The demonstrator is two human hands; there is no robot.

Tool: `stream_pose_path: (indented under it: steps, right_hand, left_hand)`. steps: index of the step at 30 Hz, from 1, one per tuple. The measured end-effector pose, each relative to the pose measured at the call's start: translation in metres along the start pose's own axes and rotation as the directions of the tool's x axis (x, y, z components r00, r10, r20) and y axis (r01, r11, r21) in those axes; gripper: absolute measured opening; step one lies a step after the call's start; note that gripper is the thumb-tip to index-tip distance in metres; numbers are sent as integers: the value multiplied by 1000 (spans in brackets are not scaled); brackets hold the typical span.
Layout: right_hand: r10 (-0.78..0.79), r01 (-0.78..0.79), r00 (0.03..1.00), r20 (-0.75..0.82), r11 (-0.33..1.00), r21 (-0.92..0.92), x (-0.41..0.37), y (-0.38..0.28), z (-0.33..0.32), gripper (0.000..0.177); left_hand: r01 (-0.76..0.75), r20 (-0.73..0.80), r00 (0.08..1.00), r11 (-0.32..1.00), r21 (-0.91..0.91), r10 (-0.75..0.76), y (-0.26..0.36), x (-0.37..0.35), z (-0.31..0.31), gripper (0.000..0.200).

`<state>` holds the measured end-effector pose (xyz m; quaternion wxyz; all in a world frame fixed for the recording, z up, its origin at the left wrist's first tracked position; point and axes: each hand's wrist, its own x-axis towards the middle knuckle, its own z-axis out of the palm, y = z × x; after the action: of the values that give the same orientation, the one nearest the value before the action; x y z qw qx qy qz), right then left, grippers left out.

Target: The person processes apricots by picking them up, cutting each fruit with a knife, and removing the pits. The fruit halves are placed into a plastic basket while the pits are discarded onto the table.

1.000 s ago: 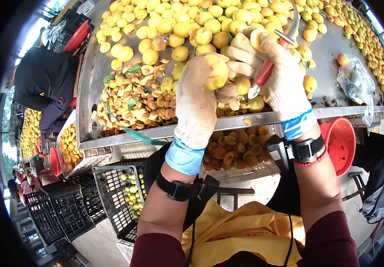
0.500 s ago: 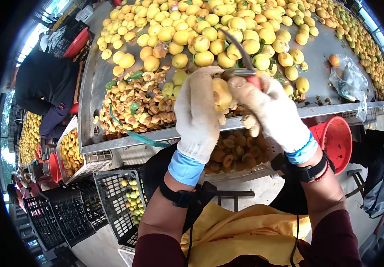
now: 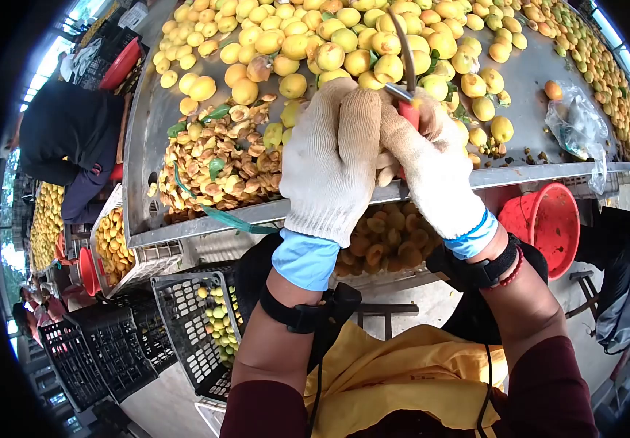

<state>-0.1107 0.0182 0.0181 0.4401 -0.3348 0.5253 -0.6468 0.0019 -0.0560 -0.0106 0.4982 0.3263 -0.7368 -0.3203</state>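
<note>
Both my hands wear whitish knit gloves with blue cuffs beneath and meet above the near edge of the metal table (image 3: 256,213). My left hand (image 3: 329,160) is closed, its fingers curled toward the right hand. The apricot seen between the hands earlier is hidden behind the gloves now. My right hand (image 3: 435,168) grips a curved knife (image 3: 408,62) by its red handle, blade pointing up and away. Beyond the hands lie many whole yellow apricots (image 3: 344,38). A heap of split, brownish apricot pieces (image 3: 216,164) with some leaves lies left of my left hand.
Below the table edge sits a container of apricot halves (image 3: 384,241). A red bucket (image 3: 548,226) stands at right, a clear plastic bag (image 3: 576,124) on the table. Black crates (image 3: 191,321) stand at lower left. A person in dark clothes (image 3: 74,139) bends over at left.
My hands have come closer together, and the left glove now covers the apricot. The knife blade has swung from slanting left to nearly upright. The view has shifted slightly.
</note>
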Motion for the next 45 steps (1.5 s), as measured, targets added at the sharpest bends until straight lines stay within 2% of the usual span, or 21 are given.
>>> stream_pose_path:
  steps: [1, 3, 4, 6, 7, 8, 9, 11, 17, 20, 23, 26, 28, 31, 32, 35, 37, 39, 41, 42, 45]
  right_hand:
    - [-44, 44, 999, -6, 998, -43, 1, -2, 0, 24]
    - [-79, 80, 997, 10, 988, -131, 3, 1, -1, 24]
    - [-31, 31, 999, 22, 999, -24, 2, 1, 2, 25]
    - [19, -22, 999, 38, 997, 79, 3, 3, 2, 26]
    - [-97, 101, 993, 67, 992, -70, 5, 6, 2, 29]
    - [-204, 224, 972, 113, 952, -210, 6, 7, 3, 32]
    - [-201, 221, 973, 113, 953, -208, 4, 5, 3, 32]
    - [128, -120, 991, 43, 983, -139, 0, -9, 6, 36]
    - [60, -80, 980, 192, 992, 98, 5, 13, -5, 37]
    - [-72, 112, 972, 224, 979, -171, 5, 11, -9, 39]
    - [-6, 20, 980, 201, 997, -68, 4, 11, -10, 39]
    - [54, -62, 980, 191, 997, 38, 1, 11, -11, 41]
    - [98, -121, 977, 190, 987, 110, 0, 11, -12, 43]
    - [169, -209, 967, 193, 954, 216, -1, 11, -11, 47]
    - [284, -315, 946, 155, 920, 232, 1, 1, -5, 49]
    - [308, -362, 922, 234, 900, 242, 4, -1, -6, 50]
    - [319, -356, 929, 190, 910, 212, 4, 2, -9, 51]
    - [125, -117, 961, 246, 992, -45, 1, -10, -13, 53]
    - [204, -170, 947, 247, 974, -152, 8, -11, -19, 56]
    - [191, -151, 961, 200, 968, -198, 9, -8, -21, 55]
    - [182, -142, 968, 175, 965, -220, 6, -16, -23, 50]
  left_hand:
    - [2, -2, 1000, 1000, 2, -2, 0, 0, -1, 34]
    - [243, 96, 970, 927, -284, -225, 2, -1, -3, 37]
    - [463, 205, 886, 802, -377, -415, 11, 0, -5, 37]
    - [463, 183, 885, 761, -454, -428, 5, -1, -3, 37]
    - [459, 163, 880, 715, -526, -445, 1, -3, -2, 36]
    - [345, 99, 936, 821, -455, -339, -2, -3, -2, 36]
    - [348, 99, 935, 821, -452, -342, -3, -4, -2, 36]
    - [190, 32, 982, 960, -207, -188, -2, -7, 0, 37]
    - [119, 30, 993, 983, -143, -115, 11, -11, -4, 44]
    - [207, 69, 978, 939, -275, -195, 14, -14, -7, 39]
    - [151, 65, 989, 888, -434, -137, 8, -18, -3, 39]
    - [298, 135, 954, 779, -552, -269, 5, -23, -5, 44]
    - [248, 170, 968, 620, -744, -184, 3, -24, -6, 48]
    - [126, 130, 990, 779, -614, -58, 4, -19, -5, 48]
    - [124, 128, 990, 778, -616, -56, 5, -18, -4, 48]
    - [197, 111, 980, 738, -646, -164, 14, -8, -11, 46]
    - [490, 425, 852, 752, -440, -306, 21, -1, -31, 45]
    - [537, 431, 835, 673, -508, -341, 20, -5, -33, 42]
    - [545, 486, 795, 779, -310, -363, 23, -4, -38, 39]
    - [292, 335, 923, 911, -293, -188, 10, -12, -24, 36]
    - [206, 258, 957, 938, -277, -134, 13, -12, -22, 33]
